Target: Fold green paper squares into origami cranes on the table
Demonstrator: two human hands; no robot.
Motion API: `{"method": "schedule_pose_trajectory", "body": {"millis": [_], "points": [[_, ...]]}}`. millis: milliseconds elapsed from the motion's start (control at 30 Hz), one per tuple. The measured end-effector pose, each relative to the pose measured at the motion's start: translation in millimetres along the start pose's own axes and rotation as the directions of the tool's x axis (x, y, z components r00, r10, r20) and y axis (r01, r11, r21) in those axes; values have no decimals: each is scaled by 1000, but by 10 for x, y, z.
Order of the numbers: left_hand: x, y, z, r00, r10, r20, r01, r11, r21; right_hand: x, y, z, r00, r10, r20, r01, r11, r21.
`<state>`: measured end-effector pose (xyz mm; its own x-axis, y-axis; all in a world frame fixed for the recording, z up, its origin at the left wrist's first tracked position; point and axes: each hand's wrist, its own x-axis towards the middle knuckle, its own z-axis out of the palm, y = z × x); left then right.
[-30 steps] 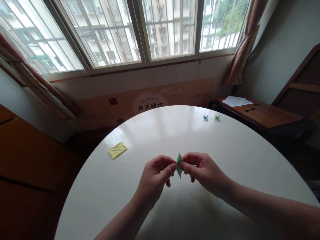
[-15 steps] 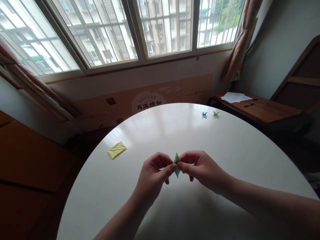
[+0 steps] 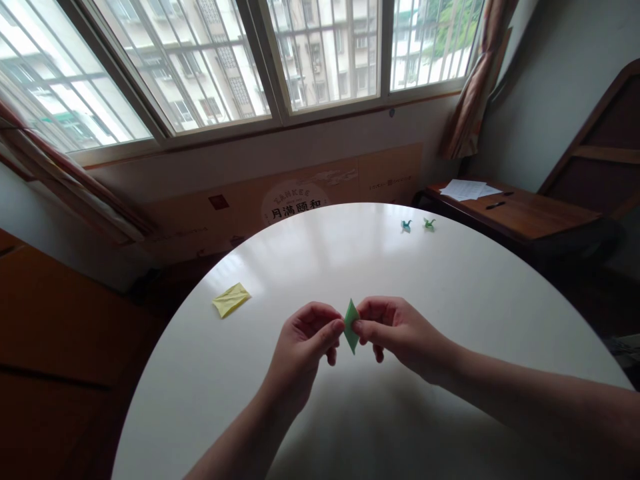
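A small piece of green folded paper [image 3: 352, 339], shaped like a narrow diamond with points up and down, is held above the white round table [image 3: 200, 400]. My right hand [image 3: 400, 333] pinches its right side, the thumb lying over the near face. At the left edge, the thumb and forefinger of my left hand [image 3: 307, 347] are closed on the paper. The other fingers of both hands curl behind and are partly hidden.
A yellow folded paper [image 3: 231, 301] lies at the table's left. Two small folded paper birds, a blue one [image 3: 406, 225] and a green one [image 3: 429, 225], stand near the far edge. Beyond, a wooden side table [image 3: 540, 213] bears white sheets [image 3: 463, 189] and dark pens.
My left thumb has slid left towards the paper's edge, so more of the green face shows. The paper looks slightly turned. The whole view has shifted a little.
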<state>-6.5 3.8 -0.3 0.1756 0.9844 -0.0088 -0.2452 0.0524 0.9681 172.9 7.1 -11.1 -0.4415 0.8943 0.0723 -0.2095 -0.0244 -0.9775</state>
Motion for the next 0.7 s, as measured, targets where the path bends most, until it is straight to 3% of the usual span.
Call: {"method": "schedule_pose_trajectory", "body": {"millis": [167, 500, 700], "points": [[-10, -5, 3, 998, -59, -8, 59, 998, -19, -7, -17, 4, 1000, 1, -3, -1, 1000, -1], [-29, -19, 20, 1000, -3, 15, 2, 998, 60, -17, -55, 24, 998, -46, -46, 39, 987, -157], [-20, -34, 22, 1000, 2, 18, -3, 999, 54, -15, -28, 30, 997, -49, -59, 41, 989, -140]]}}
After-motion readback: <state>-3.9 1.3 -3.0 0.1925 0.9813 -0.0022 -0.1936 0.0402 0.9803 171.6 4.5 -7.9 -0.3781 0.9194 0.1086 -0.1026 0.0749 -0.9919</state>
